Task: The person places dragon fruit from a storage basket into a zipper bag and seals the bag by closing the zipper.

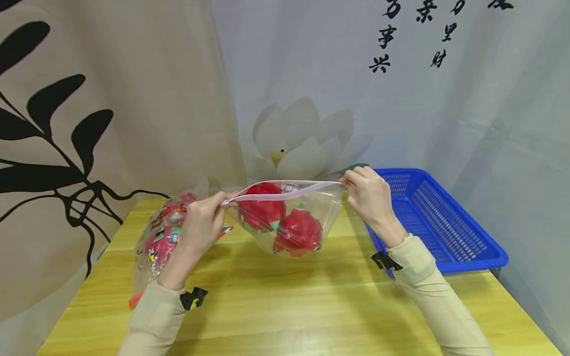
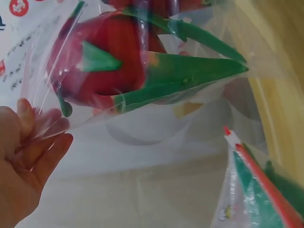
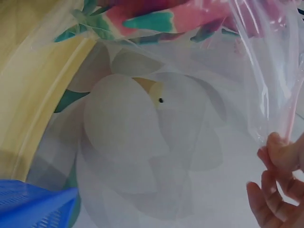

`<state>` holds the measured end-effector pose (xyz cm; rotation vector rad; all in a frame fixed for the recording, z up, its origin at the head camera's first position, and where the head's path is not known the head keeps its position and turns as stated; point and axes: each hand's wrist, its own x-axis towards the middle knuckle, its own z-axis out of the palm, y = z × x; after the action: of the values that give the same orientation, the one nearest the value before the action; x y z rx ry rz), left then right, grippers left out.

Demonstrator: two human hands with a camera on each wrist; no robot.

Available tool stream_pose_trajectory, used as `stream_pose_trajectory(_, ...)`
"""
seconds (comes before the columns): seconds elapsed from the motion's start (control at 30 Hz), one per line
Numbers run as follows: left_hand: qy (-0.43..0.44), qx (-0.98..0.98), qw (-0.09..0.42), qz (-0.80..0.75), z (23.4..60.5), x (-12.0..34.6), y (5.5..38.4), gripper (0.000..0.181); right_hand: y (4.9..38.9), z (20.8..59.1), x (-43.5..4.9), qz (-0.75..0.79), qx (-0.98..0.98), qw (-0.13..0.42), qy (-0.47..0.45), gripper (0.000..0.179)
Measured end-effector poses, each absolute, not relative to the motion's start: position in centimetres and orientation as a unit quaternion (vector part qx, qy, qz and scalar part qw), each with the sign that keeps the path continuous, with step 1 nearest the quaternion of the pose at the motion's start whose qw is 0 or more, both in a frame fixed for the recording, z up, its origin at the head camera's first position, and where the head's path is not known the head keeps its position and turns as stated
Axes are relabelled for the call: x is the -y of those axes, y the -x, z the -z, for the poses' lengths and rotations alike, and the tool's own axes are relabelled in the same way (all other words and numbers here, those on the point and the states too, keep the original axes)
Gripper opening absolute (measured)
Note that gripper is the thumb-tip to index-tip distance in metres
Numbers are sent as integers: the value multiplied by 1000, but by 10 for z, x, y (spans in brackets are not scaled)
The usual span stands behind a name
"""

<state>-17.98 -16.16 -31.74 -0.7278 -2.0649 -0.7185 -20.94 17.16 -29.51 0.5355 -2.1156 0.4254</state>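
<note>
A clear zip bag [image 1: 329,210] with a pink-white zipper strip hangs above the table between my two hands. Inside it are two red, round, fruit-like items [image 1: 297,230] with green leaf-shaped tips. My left hand [image 1: 202,222] pinches the bag's left top corner between thumb and fingers, and the left wrist view shows the plastic [image 2: 45,114] in that pinch. At the opposite top corner, my right hand [image 1: 369,198] pinches the edge, its other fingers loosely bent in the right wrist view. Between the corners the bag's mouth appears slightly parted.
Behind my left hand lies another clear bag [image 1: 156,247] with red items, cartoon prints and a red zipper strip. A blue plastic basket [image 1: 463,267] stands at the table's right. The wooden table [image 1: 276,306] meets a printed curtain [image 1: 289,59] at the back.
</note>
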Motion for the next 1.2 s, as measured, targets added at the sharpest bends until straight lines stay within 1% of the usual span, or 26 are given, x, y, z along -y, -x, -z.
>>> stream_pose_trajectory(0.1,277,829,397,279,322,161,187,6,215,300,-172,-170,858,435,-212,10)
stream_pose_trajectory(0.27,271,838,388,273,327,159,195,10,223,307,-172,-169,869,418,-204,11)
stream_pose_trajectory(0.33,274,840,385,268,329,157,195,10,224,309,-172,-168,872,413,-202,10)
stream_pose_trajectory(0.4,281,841,381,261,330,155,195,5,223,311,-170,-168,873,410,-205,9)
stream_pose_trajectory(0.47,289,841,383,249,332,150,194,5,221,311,-167,-166,870,412,-214,8)
stream_pose_trajectory(0.57,300,839,389,234,333,144,192,14,216,310,-160,-161,864,412,-241,8)
stream_pose_trajectory(0.8,314,833,405,209,337,134,186,15,209,313,-145,-146,863,388,-288,5)
stream_pose_trajectory(0.87,321,830,409,201,337,131,185,17,208,315,-141,-148,860,390,-295,5)
stream_pose_trajectory(1.03,323,824,416,206,332,122,179,22,203,316,-128,-153,839,413,-320,5)
stream_pose_trajectory(1.2,336,822,408,212,329,115,175,24,201,317,-121,-149,830,418,-337,6)
